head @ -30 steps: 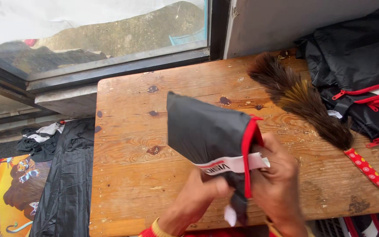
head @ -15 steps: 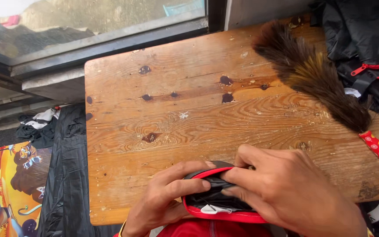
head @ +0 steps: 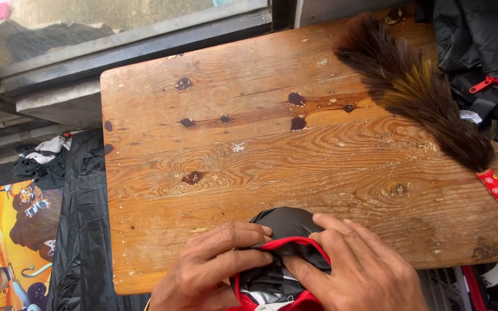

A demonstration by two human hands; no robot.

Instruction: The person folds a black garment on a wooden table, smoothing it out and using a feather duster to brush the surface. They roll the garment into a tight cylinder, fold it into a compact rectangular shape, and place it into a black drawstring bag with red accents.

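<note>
Lowered from mid-air, black red-trimmed pouch (head: pixel 286 253) now sits at counter (head: pixel 214 173) near edge, pinched between left hand (head: pixel 208 268) and right hand (head: pixel 355 270), both gripping its zipper rim.

A flat picture sheet (head: pixel 7 242) lies low on the left, down beside the counter (head: pixel 295 167). It is bright orange and yellow, with cartoon animals in brown, blue and white. A black plastic sheet (head: pixel 82 230) covers its right edge. Only part of the picture shows. No boxes, labels or screens can be seen.
</note>
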